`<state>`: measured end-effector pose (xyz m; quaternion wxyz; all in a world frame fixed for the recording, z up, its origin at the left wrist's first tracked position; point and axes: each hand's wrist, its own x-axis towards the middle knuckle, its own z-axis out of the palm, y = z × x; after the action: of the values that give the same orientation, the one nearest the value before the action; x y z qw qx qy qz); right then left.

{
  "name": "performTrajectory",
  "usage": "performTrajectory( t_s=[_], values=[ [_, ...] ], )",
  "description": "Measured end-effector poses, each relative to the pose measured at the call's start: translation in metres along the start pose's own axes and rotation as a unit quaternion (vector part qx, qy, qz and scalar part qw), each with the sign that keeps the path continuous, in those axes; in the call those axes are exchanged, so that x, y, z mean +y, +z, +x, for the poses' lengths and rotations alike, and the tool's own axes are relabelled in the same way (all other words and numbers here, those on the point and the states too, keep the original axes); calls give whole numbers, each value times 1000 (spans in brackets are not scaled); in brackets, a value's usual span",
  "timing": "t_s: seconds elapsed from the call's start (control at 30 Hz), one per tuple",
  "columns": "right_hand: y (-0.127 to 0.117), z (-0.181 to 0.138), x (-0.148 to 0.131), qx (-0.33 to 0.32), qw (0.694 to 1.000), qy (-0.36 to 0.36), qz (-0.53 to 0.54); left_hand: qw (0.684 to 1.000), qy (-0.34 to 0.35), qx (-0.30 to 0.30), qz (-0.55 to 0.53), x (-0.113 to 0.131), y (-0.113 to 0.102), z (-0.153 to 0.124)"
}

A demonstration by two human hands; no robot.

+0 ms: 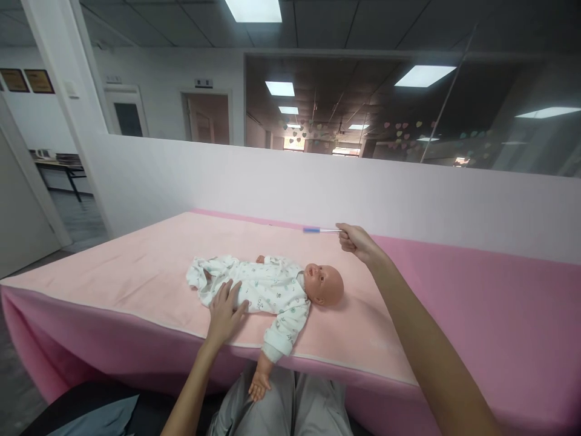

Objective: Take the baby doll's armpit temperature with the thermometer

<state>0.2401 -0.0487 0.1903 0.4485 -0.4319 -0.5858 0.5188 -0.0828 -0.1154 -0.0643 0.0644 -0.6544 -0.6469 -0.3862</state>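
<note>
A baby doll in a white patterned sleepsuit lies on its back on the pink-covered table, head to the right, one arm hanging over the front edge. My left hand rests flat and open on the doll's body near its waist. My right hand is stretched out beyond the doll's head, fingers pinched on a thin white stick with a blue tip, held level above the table and pointing left.
A low white partition wall runs behind the table, with dark glass above it. The darker pink cover spreads to the right. An open doorway and floor lie at the left. My lap in grey trousers is below the table edge.
</note>
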Motion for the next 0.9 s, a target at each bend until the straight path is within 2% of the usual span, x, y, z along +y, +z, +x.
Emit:
performTrajectory(
  t_s=[0.13,0.33,0.47,0.53,0.6,0.67,0.8,0.9],
  values=[
    [3,11,-5,26,998,-13,-61,1000,6,3,1,-1,1,0],
    [18,20,9,52,990,7,-134,1000,2,3,4,-1,1,0],
    [17,15,7,52,988,-5,-147,1000,1,-4,4,1,-1,-1],
    [16,6,8,73,979,-39,-184,1000,0,-5,4,1,0,-1],
    [14,-7,14,111,951,-96,-271,1000,0,-2,5,1,1,-1],
    [15,-23,28,134,904,-140,-380,1000,1,1,6,1,2,0],
    [22,-46,68,138,792,-107,-586,1000,-2,14,18,2,3,-2],
    [29,-55,99,116,714,-88,-685,999,-3,42,33,9,-1,-2]
  ],
)
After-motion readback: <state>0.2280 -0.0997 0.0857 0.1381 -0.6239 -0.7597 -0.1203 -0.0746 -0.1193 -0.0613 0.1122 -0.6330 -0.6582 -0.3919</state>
